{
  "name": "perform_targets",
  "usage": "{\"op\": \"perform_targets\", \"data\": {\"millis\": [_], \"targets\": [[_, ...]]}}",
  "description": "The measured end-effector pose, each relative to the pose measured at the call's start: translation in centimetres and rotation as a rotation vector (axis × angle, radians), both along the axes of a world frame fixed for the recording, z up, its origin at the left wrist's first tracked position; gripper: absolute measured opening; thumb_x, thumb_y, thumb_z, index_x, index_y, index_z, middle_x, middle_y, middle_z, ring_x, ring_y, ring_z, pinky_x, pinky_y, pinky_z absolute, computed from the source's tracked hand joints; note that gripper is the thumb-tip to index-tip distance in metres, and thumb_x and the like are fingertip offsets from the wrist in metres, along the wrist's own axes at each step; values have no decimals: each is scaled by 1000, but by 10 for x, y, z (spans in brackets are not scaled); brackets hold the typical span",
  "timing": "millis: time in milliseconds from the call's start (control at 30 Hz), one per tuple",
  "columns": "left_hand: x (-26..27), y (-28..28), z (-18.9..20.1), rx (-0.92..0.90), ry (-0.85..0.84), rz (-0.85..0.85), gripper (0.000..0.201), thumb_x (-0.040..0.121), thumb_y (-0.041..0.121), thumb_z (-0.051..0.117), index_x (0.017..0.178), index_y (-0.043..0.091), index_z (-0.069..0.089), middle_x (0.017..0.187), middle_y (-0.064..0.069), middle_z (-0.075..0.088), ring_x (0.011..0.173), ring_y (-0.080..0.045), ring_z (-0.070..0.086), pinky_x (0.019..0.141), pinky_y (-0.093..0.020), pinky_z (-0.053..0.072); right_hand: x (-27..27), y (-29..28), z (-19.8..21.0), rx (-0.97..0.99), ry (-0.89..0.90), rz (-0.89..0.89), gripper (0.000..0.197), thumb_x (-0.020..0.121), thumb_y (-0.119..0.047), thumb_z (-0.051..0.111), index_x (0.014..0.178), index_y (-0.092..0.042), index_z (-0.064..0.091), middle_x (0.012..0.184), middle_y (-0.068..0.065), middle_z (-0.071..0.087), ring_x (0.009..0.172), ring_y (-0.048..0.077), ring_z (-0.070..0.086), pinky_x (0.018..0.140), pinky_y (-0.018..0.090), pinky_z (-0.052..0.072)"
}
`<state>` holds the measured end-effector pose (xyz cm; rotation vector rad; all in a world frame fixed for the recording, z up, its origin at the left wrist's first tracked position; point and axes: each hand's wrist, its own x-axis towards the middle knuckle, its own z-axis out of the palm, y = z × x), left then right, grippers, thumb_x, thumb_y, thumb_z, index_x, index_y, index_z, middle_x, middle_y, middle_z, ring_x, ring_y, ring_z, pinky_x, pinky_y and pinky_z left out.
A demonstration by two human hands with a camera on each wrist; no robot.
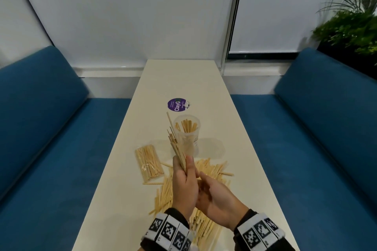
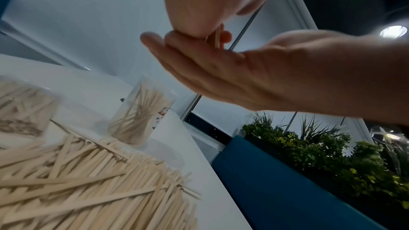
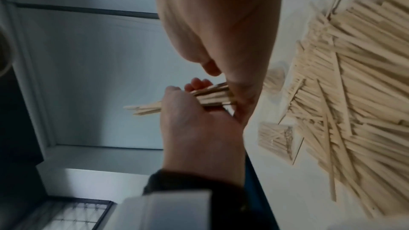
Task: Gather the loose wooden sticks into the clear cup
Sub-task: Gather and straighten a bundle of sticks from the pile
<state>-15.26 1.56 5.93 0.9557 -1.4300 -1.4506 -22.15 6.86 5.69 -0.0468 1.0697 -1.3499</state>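
My left hand (image 1: 186, 171) grips a bundle of wooden sticks (image 1: 175, 144) upright above the table, just in front of the clear cup (image 1: 186, 135). The cup stands upright and holds several sticks. In the left wrist view my right hand (image 2: 212, 66) lies flat, palm up, against the lower stick ends (image 2: 218, 38). In the head view the right hand (image 1: 212, 191) sits under the left hand, fingers straight. A big pile of loose sticks (image 1: 206, 169) lies on the table below both hands. The right wrist view shows the left hand (image 3: 194, 128) curled round the bundle (image 3: 212, 95).
A clear plastic pack of sticks (image 1: 149, 162) lies left of the cup. A purple round sticker (image 1: 177, 104) is behind the cup on the white table (image 1: 177, 75). Blue benches (image 1: 61, 149) flank the table. Plants (image 1: 350, 26) stand at the back right.
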Motion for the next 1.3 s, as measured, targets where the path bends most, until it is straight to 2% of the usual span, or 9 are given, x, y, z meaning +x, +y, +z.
{"op": "perform_targets", "data": {"millis": [100,167,267,433,767,867,967,1100,1300], "targets": [[5,-1,3,54,-19,-39,34,94,39,40,113,11,49,88,-35,50,81,-48,52,75,-58,48,-6,0,-3,35,350,135,67,86,-64,40,115,-9,62,105,5,68,100,18,63,87,34,51],[8,-2,0,84,-42,-138,32,94,37,41,117,16,51,72,-27,48,63,-42,48,61,-51,47,-14,-3,2,-55,610,176,77,73,-76,44,126,-21,54,123,-6,60,117,10,54,101,34,42],[11,3,-8,169,-70,-365,23,99,22,40,118,19,52,55,7,44,46,-7,36,48,-23,33,-23,-11,22,-169,764,214,71,69,-64,63,124,-18,54,119,-3,64,112,9,59,99,30,46],[12,10,1,354,-58,-473,17,101,19,35,101,13,50,60,3,39,46,-3,36,48,-17,34,-16,-20,33,-239,965,261,30,95,-39,45,86,-15,61,91,10,74,89,19,70,80,24,53],[19,1,4,534,-97,-648,9,93,3,46,93,11,51,52,5,45,43,-5,37,45,-17,35,-9,-18,8,-221,795,21,29,97,-38,39,87,-16,55,58,5,63,83,19,72,70,21,53],[22,1,-2,640,-97,-698,14,89,-1,51,87,11,45,55,1,45,39,-5,39,43,-17,35,-7,-18,5,-179,703,-99,44,98,-35,39,63,-10,46,48,5,46,55,24,66,61,28,53],[23,1,-6,711,-82,-707,13,90,1,54,85,11,46,55,0,48,41,-6,45,43,-18,40,-5,-19,1,-163,634,-183,33,98,-32,42,74,-10,38,45,-1,39,36,13,41,51,27,50],[31,-2,-2,803,-61,-748,24,83,23,63,98,10,50,74,-3,66,64,-14,63,62,-25,50,-17,-22,3,-166,616,-311,28,99,-31,40,81,-10,39,47,-3,35,35,9,35,42,26,42],[31,-6,-16,1149,189,-549,65,91,58,37,110,0,60,100,-20,69,89,-31,68,76,-39,56,-23,-27,40,-412,774,-471,21,97,-32,38,83,-16,42,48,-4,36,38,9,35,47,25,46]]}}
